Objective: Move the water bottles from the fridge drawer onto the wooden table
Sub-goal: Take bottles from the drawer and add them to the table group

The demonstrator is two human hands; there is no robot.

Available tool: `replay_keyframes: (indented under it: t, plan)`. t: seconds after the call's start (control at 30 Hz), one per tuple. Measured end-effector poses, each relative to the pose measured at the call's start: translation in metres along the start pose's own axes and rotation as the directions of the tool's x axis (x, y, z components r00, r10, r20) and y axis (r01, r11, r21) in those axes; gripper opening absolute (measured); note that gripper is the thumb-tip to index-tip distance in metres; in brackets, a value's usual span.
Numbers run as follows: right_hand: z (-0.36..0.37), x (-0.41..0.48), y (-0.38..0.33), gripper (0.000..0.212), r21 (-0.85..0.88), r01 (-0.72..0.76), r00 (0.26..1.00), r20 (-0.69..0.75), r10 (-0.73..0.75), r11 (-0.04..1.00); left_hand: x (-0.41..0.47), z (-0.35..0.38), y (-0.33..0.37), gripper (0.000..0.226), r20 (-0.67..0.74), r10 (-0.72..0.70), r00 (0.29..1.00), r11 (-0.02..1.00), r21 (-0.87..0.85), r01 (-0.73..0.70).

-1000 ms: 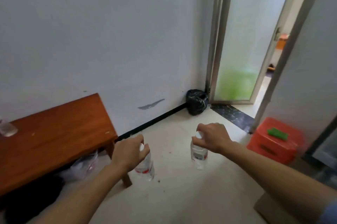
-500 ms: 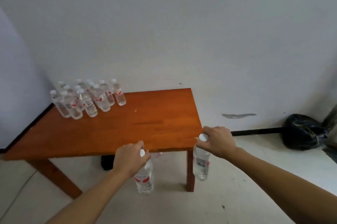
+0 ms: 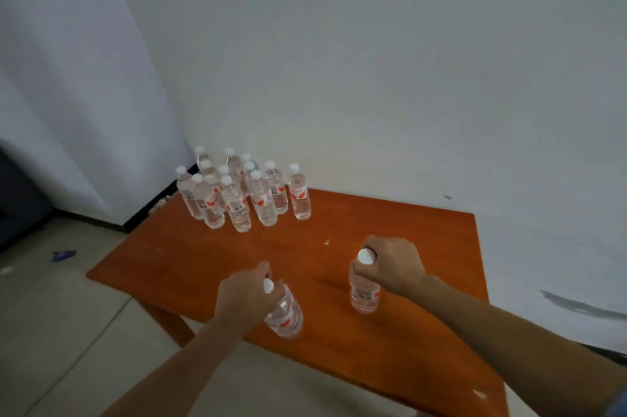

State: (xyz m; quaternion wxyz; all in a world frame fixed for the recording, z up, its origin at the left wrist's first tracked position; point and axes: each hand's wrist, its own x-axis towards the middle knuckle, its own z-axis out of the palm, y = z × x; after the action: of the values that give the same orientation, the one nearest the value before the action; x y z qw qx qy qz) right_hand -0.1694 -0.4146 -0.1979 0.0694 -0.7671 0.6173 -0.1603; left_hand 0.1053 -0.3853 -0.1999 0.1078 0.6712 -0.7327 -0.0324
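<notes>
The left grip (image 3: 242,294) and the right grip (image 3: 393,262) are now over the worktop (image 3: 190,257); half a second back they hung short of its near edge, above the floor. Under the left grip its bottle (image 3: 285,314) now tilts. The standing cluster of bottles (image 3: 244,192) lies nearer, ahead of both grips.

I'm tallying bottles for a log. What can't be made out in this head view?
Head view, bottle cluster: exact count, rear ones hidden behind front ones.
Labels on left-hand bottle and right-hand bottle: blurred, too small.
Whether either rests on the wooden table: angle leaves it unclear.
Fridge drawer: outside the frame.
</notes>
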Motion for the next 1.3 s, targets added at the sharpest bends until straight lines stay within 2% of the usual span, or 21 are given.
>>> replay_keyframes:
  t: [0.23,0.47,0.73,0.9,1.03,1.2,1.3]
  plan:
    - [0.039,0.120,-0.020,0.037,0.028,0.031,0.999,0.004,-0.032,0.999,0.103,0.011,-0.055,0.020,-0.024,0.001,1.000,1.000,-0.014,-0.001]
    - [0.092,0.235,-0.057,0.034,0.026,-0.031,0.999,0.019,0.031,0.999,0.217,0.034,-0.128,0.020,0.038,0.142,0.989,0.988,-0.062,-0.139]
    - [0.129,0.342,-0.090,0.037,-0.106,-0.082,0.991,0.096,0.092,0.991,0.331,0.048,-0.178,0.026,0.048,0.254,0.966,0.964,-0.091,-0.249]
    - [0.147,0.378,-0.098,0.033,-0.101,-0.124,0.978,0.157,0.139,0.987,0.359,0.060,-0.193,0.028,0.080,0.297,0.951,0.952,-0.106,-0.288]
    - [0.159,0.388,-0.098,0.034,-0.065,-0.166,0.973,0.152,0.174,0.984,0.369,0.076,-0.206,0.025,0.093,0.296,0.951,0.951,-0.125,-0.283]
    - [0.161,0.385,-0.093,0.038,0.057,-0.205,0.970,0.145,0.195,0.977,0.375,0.076,-0.210,0.028,0.115,0.286,0.951,0.954,-0.125,-0.271]
    - [0.158,0.368,-0.086,0.043,0.079,-0.250,0.961,0.145,0.236,0.965,0.377,0.071,-0.208,0.033,0.049,0.354,0.934,0.935,-0.047,-0.351]
